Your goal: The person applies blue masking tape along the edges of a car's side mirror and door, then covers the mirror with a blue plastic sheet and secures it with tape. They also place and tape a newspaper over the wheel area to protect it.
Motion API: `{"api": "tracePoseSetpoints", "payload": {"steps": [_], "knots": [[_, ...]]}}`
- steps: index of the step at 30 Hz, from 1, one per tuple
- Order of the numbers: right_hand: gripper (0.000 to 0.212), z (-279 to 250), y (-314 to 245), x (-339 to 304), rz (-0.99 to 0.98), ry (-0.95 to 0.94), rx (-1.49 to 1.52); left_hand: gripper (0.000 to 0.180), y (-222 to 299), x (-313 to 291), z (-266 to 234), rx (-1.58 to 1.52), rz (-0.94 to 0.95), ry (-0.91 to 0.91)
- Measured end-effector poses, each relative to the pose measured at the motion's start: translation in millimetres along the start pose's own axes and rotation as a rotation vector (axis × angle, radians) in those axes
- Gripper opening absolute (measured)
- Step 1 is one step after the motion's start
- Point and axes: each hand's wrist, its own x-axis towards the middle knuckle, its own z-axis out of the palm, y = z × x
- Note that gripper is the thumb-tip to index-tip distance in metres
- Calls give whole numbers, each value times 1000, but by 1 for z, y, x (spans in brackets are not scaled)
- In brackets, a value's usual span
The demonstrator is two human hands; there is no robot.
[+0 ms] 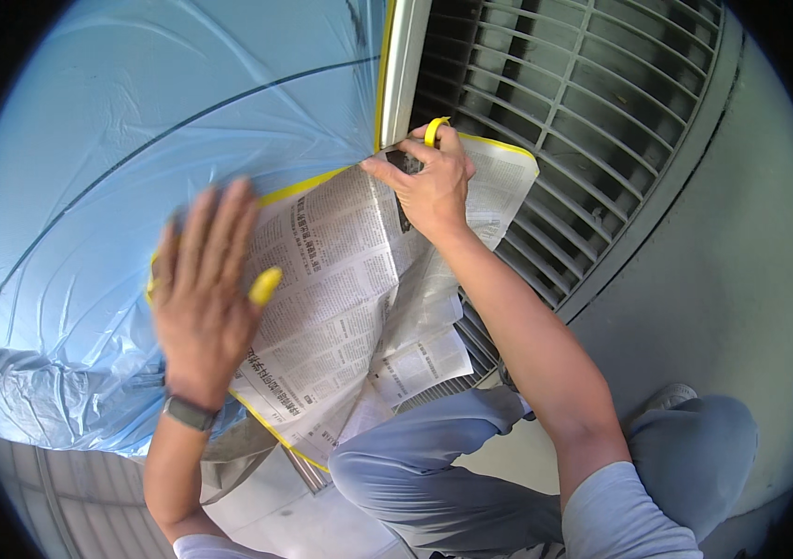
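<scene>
A sheet of newspaper [322, 252] with yellow tape along its edges hangs creased below a blue plastic film [182, 93]. My left hand [205, 289] is open, its fingers stretched over the sheet's left taped edge. It is slightly blurred, and a yellow covering [265, 286] wraps its thumb tip. My right hand [434, 182] is closed on the newspaper's upper part, at the lower end of a pale vertical strip [403, 74]. Thumb and forefinger press there, and the other fingertips are partly hidden. A yellow tape loop [434, 131] sits at its fingers.
To the right of the newspaper is a metal floor grate [592, 121], with smooth grey floor [704, 279] beyond it. My bent knees [415, 456] are close below the sheet. Loose, wrinkled film [52, 391] gathers at the lower left.
</scene>
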Motion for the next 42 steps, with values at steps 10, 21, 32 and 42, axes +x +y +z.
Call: {"api": "tracePoseSetpoints", "payload": {"steps": [10, 21, 32, 42], "knots": [[63, 1, 5, 2, 11, -26, 90, 92, 34, -81, 14, -98, -181, 132], [48, -3, 7, 0, -11, 5, 42, 101, 50, -127, 98, -188, -436, -53], [51, -2, 15, 1, -23, -36, 37, 90, 146, -280, 178, -286, -642, -479], [58, 0, 32, 7, 38, -32, 53, 84, 219, -397, 204, -506, -861, -596]]}}
